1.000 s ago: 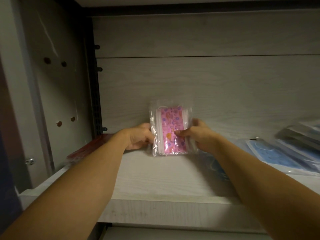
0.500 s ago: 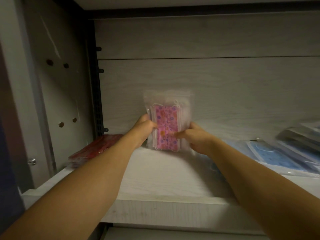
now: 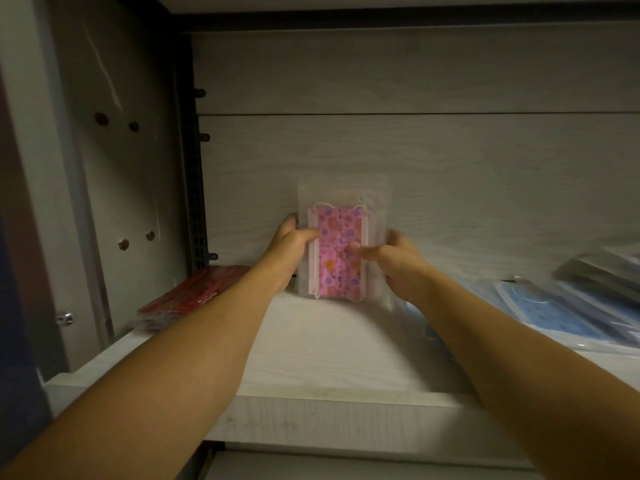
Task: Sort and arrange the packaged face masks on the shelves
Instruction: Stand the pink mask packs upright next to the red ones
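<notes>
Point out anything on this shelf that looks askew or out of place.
The blue mask packs at the right lie flat in a loose, overlapping, skewed pile. The red mask pack at the left lies flat, angled to the shelf edge. Only the pink floral mask pack, gripped by the left hand and right hand, stands upright.

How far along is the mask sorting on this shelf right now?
Done, apparently: a red packaged mask stack lies at the shelf's left end. In hand: the left hand and right hand hold the pink floral mask packet upright against the back wall. Left: the blue packaged masks on the right lie loosely overlapped.
</notes>
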A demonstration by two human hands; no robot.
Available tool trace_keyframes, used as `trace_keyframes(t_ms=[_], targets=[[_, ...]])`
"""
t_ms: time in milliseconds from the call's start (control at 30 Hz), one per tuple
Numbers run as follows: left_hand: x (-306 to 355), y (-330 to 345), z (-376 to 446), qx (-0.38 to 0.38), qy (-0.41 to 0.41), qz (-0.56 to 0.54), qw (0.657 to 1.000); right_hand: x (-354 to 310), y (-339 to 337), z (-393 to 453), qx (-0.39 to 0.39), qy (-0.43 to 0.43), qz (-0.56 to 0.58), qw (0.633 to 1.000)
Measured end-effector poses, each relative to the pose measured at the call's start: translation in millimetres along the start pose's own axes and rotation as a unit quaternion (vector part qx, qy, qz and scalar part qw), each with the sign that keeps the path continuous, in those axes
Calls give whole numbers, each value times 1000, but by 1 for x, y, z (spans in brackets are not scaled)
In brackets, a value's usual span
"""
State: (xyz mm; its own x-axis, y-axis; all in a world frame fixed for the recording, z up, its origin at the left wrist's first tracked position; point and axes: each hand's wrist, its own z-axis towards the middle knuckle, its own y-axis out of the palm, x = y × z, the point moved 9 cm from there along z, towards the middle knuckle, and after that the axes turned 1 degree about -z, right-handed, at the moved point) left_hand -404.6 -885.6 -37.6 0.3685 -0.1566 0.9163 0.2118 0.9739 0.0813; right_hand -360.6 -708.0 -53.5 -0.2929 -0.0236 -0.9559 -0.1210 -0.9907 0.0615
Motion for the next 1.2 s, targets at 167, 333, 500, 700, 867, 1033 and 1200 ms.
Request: trace_keyframes(t_ms=[167,333,500,700,867,1033,1200], targets=[[-4,4,1,-16,12,75,997,3,-2,-1,21,-1,-19,1000],[3,3,0,3,28,75,997,-2,-3,4,27,-20,-3,999],[-15,5,0,-6,-20,46,999,12,6,-2,-32,17,-15,999],[-12,5,1,16,-13,23,1000,6,8,-4,-15,18,28,999],[-14,5,-3,13,-26,-13,999,-2,8,-8,-44,-3,9,999],[-17,13,-4,8,-26,-9,1000,-5,9,-12,-42,-24,18,999],[-16,16,-4,18,-12,18,1000,-4,8,-9,-18,-33,45,998]])
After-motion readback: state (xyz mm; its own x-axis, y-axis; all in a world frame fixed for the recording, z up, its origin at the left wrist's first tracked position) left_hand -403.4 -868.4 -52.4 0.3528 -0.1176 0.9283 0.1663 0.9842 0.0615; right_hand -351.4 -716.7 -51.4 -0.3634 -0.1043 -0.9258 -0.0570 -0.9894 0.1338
